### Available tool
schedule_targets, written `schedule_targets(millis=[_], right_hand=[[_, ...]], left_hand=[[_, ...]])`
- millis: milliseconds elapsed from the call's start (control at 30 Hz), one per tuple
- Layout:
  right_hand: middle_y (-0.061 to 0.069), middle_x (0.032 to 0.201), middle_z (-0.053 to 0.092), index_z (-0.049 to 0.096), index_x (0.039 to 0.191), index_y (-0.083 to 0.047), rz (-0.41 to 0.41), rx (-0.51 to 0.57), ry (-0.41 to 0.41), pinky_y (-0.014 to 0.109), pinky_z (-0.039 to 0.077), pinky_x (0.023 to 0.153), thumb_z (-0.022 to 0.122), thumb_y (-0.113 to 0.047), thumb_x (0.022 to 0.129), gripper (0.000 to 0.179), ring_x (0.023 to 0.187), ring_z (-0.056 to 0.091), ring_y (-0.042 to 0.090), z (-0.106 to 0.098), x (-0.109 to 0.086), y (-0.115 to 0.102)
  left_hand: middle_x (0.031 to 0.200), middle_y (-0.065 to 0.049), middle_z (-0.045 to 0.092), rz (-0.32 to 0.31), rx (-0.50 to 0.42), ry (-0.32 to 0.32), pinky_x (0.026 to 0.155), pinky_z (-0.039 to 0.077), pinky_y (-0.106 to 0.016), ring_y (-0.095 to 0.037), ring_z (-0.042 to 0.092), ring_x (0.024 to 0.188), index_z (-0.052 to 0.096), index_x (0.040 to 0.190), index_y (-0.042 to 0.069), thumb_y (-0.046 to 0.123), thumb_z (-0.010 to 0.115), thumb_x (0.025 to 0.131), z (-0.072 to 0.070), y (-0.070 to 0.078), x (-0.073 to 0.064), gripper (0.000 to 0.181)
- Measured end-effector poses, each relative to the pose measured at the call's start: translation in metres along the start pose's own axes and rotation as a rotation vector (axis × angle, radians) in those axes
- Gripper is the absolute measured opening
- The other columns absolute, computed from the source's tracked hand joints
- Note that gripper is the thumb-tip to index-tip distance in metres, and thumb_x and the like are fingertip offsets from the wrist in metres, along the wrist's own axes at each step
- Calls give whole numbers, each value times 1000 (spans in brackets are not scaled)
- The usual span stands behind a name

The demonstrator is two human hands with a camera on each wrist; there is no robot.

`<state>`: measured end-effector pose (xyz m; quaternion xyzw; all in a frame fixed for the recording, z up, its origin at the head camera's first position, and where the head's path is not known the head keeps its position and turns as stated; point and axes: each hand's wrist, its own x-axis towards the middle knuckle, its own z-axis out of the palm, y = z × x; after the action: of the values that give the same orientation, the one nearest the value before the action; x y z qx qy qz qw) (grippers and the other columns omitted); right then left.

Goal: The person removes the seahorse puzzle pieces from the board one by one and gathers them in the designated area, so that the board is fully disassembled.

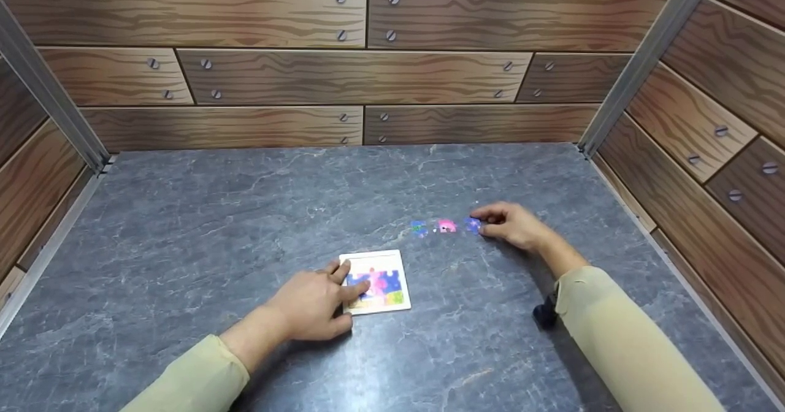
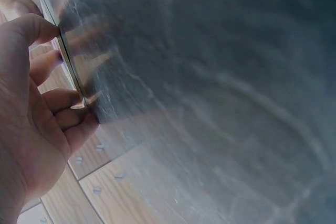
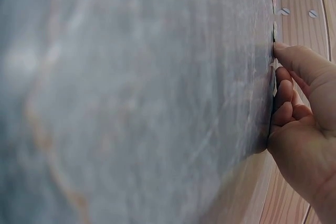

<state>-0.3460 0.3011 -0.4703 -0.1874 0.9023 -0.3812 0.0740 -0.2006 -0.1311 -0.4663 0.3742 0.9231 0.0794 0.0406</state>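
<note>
A small white-framed jigsaw puzzle board (image 1: 374, 309) lies on the grey marbled table, partly filled with pink, blue, yellow and green pieces. My left hand (image 1: 313, 305) rests on its left side. The index finger lies over the pieces, and the thumb touches near the lower left corner. Farther right, my right hand (image 1: 515, 225) pinches a blue puzzle piece (image 1: 472, 225) between thumb and index finger, at table level. In the right wrist view the fingertips (image 3: 281, 48) meet the tabletop, and the piece is hard to make out there.
Left of the right hand, a pink puzzle piece (image 1: 446, 225) and a blue-green puzzle piece (image 1: 419, 227) lie loose in a row. Wood-patterned walls (image 1: 276, 75) enclose the table (image 1: 245, 203) at the back and sides, with metal posts at the corners.
</note>
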Motion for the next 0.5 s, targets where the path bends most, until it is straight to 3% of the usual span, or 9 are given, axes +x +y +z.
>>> schedule_targets(millis=[100, 333, 500], right_hand=[[20, 120, 69, 71, 134, 1, 3, -4, 2, 30, 45, 90, 76, -8, 94, 41, 103, 58, 22, 0, 1, 1], [22, 123, 67, 70, 134, 3, 10, 43, -1, 24, 45, 88, 76, -6, 95, 40, 103, 56, 20, 2, 2, 2], [23, 123, 67, 70, 133, 5, 10, 66, 12, 21, 45, 87, 75, -4, 95, 40, 102, 56, 18, 2, 1, 3]], left_hand=[[151, -33, 51, 1, 7, 3, 83, 60, -58, -48, 54, 138, 61, 153, 21, 36, 57, 97, 0, 0, 0, 59], [147, -35, 54, 35, 10, 47, 70, 61, -54, -49, 57, 135, 62, 152, 18, 33, 59, 94, 1, -1, -2, 59], [149, -34, 53, 22, 8, 31, 71, 61, -54, -48, 56, 137, 61, 152, 20, 35, 58, 95, 1, -1, -1, 59]])
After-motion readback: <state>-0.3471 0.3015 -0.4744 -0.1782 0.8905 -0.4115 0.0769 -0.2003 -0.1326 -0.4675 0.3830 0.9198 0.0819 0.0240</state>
